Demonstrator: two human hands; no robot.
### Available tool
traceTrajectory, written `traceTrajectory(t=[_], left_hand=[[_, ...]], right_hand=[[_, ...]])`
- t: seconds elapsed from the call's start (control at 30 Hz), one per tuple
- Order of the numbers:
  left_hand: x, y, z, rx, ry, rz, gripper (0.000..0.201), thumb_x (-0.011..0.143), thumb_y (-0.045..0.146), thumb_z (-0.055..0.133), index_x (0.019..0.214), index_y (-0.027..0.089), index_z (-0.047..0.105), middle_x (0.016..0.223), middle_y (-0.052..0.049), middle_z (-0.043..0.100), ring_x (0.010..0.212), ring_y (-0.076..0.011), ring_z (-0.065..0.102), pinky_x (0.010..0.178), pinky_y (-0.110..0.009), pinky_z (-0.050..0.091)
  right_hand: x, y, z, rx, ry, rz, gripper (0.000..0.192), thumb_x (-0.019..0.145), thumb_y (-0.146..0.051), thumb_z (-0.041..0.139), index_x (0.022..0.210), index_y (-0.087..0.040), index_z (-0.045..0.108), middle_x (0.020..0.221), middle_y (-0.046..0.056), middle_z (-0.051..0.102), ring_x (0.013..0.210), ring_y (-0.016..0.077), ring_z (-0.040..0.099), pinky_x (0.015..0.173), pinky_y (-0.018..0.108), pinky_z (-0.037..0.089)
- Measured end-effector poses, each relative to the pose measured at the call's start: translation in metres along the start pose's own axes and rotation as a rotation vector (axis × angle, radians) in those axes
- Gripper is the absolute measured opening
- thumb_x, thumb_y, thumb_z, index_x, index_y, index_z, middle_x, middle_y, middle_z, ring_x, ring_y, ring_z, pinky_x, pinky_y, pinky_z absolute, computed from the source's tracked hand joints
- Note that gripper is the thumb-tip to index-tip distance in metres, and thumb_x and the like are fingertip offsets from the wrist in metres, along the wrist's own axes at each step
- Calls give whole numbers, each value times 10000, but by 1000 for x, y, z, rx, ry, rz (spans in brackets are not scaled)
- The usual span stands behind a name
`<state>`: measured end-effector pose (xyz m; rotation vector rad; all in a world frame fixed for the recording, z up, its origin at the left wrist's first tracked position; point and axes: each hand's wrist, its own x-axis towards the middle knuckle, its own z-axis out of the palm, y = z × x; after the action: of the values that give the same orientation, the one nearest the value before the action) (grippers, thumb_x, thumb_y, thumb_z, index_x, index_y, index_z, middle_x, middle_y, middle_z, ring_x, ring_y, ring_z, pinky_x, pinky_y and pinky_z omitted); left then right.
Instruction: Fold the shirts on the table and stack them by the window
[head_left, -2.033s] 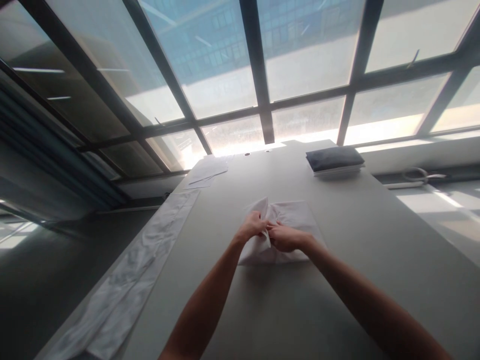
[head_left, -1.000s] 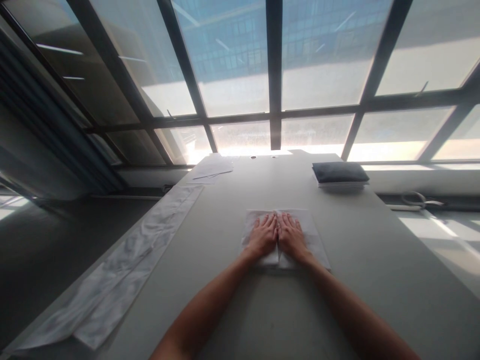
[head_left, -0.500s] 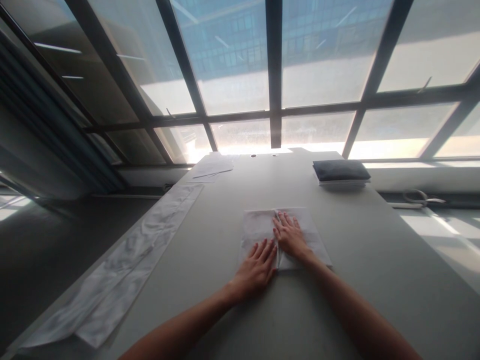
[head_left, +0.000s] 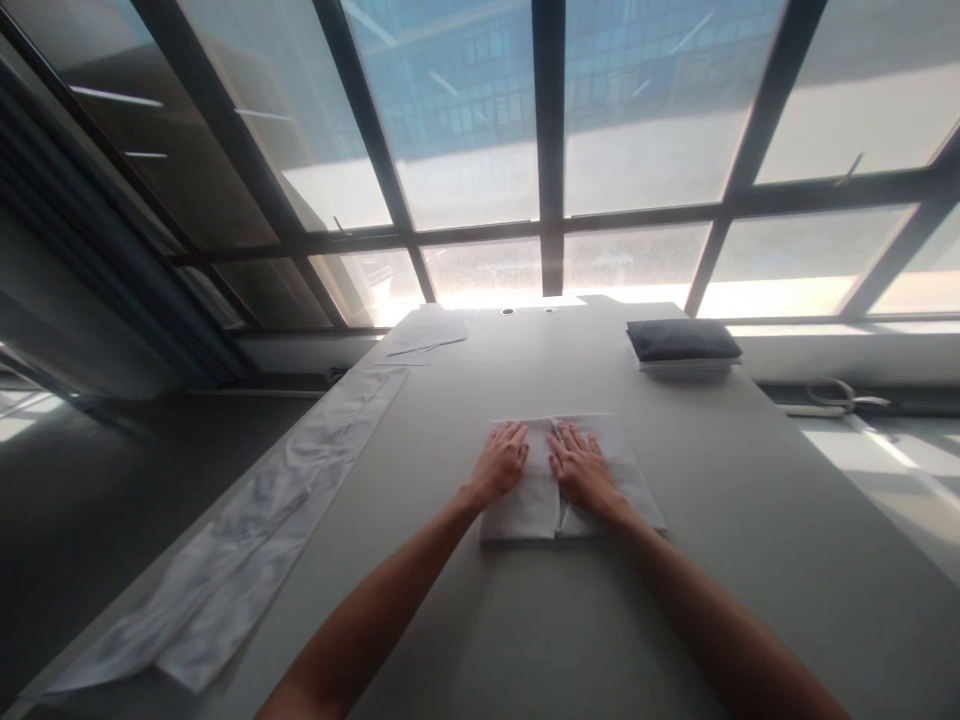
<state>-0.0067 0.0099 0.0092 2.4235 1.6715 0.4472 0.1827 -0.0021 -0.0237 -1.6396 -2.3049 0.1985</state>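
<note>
From my head view, both my hands lie flat, fingers spread, on a folded white cloth in the middle of the grey desk. My left hand presses the cloth's left half; my right hand presses the right half, just beside the centre fold. The hands are near each other but apart. A long white strip runs along the desk's left edge. Papers lie at the far left corner, and a dark folded stack sits far right, under the big window.
</note>
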Motion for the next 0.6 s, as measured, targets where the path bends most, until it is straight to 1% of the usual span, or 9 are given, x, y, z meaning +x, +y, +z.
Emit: traceTrajectory(t=[0.07, 0.13, 0.2, 0.23, 0.3, 0.37, 0.47, 0.53, 0.6], left_hand=[[15, 8, 17, 46, -39, -7, 486, 1057, 273, 366, 1503, 147, 512, 1596, -128, 455, 1510, -288, 360, 1238, -524, 293], [21, 18, 32, 75, -16, -13, 501, 1071, 289, 332, 1534, 161, 475, 1609, -111, 440, 1511, -290, 357, 1240, -527, 285], [21, 25, 42, 111, 22, -25, 517, 1076, 306, 323, 1558, 162, 441, 1619, -110, 424, 1517, -291, 344, 1251, -524, 260], [21, 27, 45, 131, 31, -26, 526, 1076, 318, 326, 1566, 158, 429, 1624, -114, 415, 1523, -294, 332, 1255, -524, 246], [19, 27, 48, 162, 34, -9, 544, 1076, 349, 336, 1577, 153, 411, 1631, -119, 402, 1532, -304, 310, 1260, -525, 229], [18, 25, 48, 178, 30, 8, 561, 1073, 377, 344, 1584, 150, 402, 1635, -122, 396, 1535, -319, 297, 1256, -533, 230], [18, 22, 48, 180, 20, 15, 577, 1072, 401, 346, 1591, 152, 389, 1639, -126, 388, 1537, -336, 286, 1248, -545, 236], [18, 22, 47, 175, 13, 18, 582, 1075, 407, 335, 1598, 156, 373, 1643, -128, 379, 1540, -337, 277, 1248, -547, 230], [18, 22, 47, 166, 14, 21, 584, 1078, 412, 326, 1605, 163, 357, 1646, -129, 373, 1544, -333, 268, 1249, -552, 222]], right_hand=[[1, 2, 1, 34, 4, 13, 554, 1055, -351, 339, 1580, -197, 428, 1681, 94, 293, 1558, 288, 229, 1252, 525, 130], [6, 8, 1, 87, 31, 45, 555, 1059, -324, 294, 1578, -182, 430, 1645, 92, 380, 1534, 247, 298, 1254, 456, 175], [14, 17, 0, 125, 80, 96, 550, 1056, -290, 261, 1543, -164, 483, 1580, 101, 485, 1481, 211, 394, 1233, 360, 237], [20, 22, -1, 127, 104, 129, 542, 1050, -275, 267, 1516, -154, 518, 1547, 112, 523, 1455, 207, 429, 1217, 328, 261], [35, 31, -5, 102, 124, 182, 513, 1034, -259, 321, 1470, -140, 563, 1504, 137, 562, 1417, 224, 469, 1197, 318, 283], [51, 37, -9, 73, 97, 193, 483, 1021, -255, 381, 1447, -143, 579, 1470, 148, 589, 1378, 242, 500, 1187, 349, 288], [71, 40, -14, 61, 31, 125, 402, 1026, -289, 435, 1335, -168, 662, 1338, 139, 673, 1259, 238, 576, 1132, 350, 331], [81, 39, -15, 60, 12, 89, 350, 1029, -312, 461, 1214, -173, 723, 1237, 131, 712, 1188, 229, 606, 1070, 319, 368], [86, 40, -15, 63, 8, 79, 319, 1027, -312, 483, 1146, -174, 745, 1186, 124, 728, 1150, 219, 623, 1020, 293, 388]])
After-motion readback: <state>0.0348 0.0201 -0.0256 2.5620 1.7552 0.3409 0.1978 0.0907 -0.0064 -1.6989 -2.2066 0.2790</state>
